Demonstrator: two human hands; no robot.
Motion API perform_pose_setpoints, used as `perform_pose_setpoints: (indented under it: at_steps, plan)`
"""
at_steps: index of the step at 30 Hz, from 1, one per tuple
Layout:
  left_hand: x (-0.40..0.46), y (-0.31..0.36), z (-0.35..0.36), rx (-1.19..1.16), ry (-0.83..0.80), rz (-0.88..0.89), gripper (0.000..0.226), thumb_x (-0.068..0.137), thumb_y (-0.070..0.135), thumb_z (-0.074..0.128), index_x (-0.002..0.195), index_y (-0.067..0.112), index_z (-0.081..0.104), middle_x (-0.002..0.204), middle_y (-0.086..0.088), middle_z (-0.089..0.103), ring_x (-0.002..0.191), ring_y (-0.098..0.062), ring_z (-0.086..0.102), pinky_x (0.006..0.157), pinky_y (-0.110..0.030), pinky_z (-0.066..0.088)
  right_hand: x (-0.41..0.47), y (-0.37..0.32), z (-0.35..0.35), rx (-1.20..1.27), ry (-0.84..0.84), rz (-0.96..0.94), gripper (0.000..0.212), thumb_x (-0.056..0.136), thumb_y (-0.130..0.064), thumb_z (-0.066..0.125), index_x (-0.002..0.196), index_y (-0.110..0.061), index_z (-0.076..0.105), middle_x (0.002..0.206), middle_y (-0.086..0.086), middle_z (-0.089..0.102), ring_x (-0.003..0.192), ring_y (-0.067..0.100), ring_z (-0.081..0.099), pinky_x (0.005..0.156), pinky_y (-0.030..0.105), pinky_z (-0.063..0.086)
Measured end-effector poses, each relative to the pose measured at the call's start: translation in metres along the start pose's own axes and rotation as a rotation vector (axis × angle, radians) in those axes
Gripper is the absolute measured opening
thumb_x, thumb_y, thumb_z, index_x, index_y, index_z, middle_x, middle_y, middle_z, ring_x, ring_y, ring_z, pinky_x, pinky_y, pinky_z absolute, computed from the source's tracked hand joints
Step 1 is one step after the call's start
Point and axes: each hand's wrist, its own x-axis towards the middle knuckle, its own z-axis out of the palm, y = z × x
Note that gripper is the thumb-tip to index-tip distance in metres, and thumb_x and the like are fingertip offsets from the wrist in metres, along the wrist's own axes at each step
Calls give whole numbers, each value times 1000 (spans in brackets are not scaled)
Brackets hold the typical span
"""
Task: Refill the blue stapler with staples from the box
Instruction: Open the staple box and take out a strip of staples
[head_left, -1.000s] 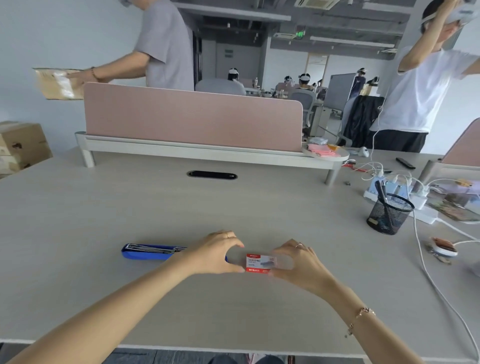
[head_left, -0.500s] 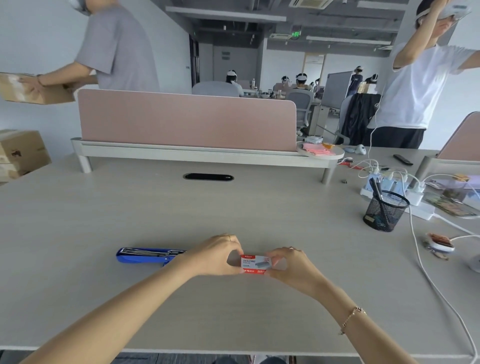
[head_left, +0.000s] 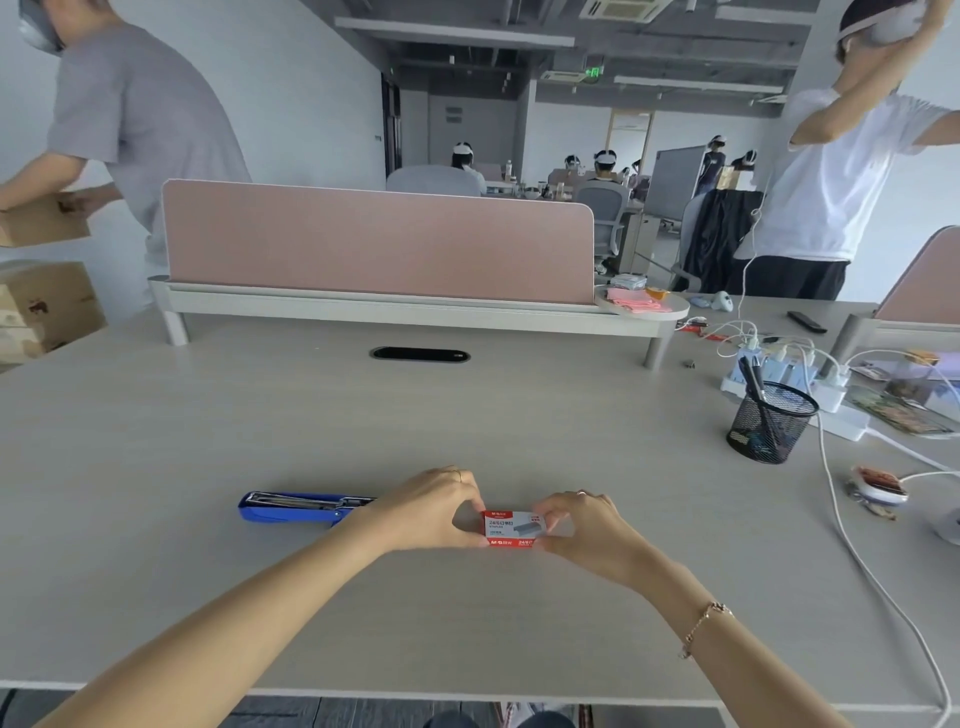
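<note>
The desk (head_left: 208, 415) is a pale grey-beige laminate w/ faint wood grain, matte, filling most of the frame. Lower centre: a small staple box (head_left: 511, 528), flat rectangular card, red edges w/ a white top face printed "24/6" plus a grey picture of a staple strip. It sits low on or just above the desk, pinched from both ends. The left hand (head_left: 431, 512) curls round its left end, thumb below and fingers arched over the top; a thin ring shows on one finger. The right hand (head_left: 584, 527) pinches the right end, thumb and fingertips narrowed onto the card; ring on a finger, fine chain bracelet (head_left: 704, 626) on the wrist. Whether the box flap is open can't be told.

Just left of the left hand, centre-left of frame, lies the blue stapler (head_left: 298, 507): long, slim, glossy blue plastic body, lying flat w/ a shiny metal rail showing along its top. Its right end is hidden behind the left wrist.

Right side, mid-height: a black wire-mesh pen cup (head_left: 771, 423), round, w/ dark pens inside; white cables (head_left: 852, 540) trail past it toward the lower right corner. Upper centre: a dusty-pink fabric divider (head_left: 374, 244) w/ rounded corners on a pale shelf. An oval black cable slot (head_left: 421, 355) sits in the desk below it.
</note>
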Motion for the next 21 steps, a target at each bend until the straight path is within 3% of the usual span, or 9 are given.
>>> perform_pose_setpoints:
  at_steps: [6,11,21]
  plan:
    - [-7,-5,-7,24,-11,-15,42,78,61,64,101,26,67,104,11,60,97,-6,52,80,-24,45,-2,-1,0,1,14,-11,31,79,-29,67,109,-25,60,92,-14,61,100,12,52,91,26,27]
    - [-15,-12,-12,12,-28,-22,26,80,51,65,93,29,68,102,12,59,95,-6,52,77,-23,45,-3,-4,-1,-2,12,-13,28,80,-27,66,108,-24,61,91,-14,59,94,8,49,91,27,30]
    - [-17,-14,-11,32,-17,1,23,80,51,65,88,30,66,99,11,60,92,-6,52,76,-24,46,-6,-3,-3,4,-6,10,28,79,-29,66,107,-25,61,94,-11,63,102,14,53,96,29,31]
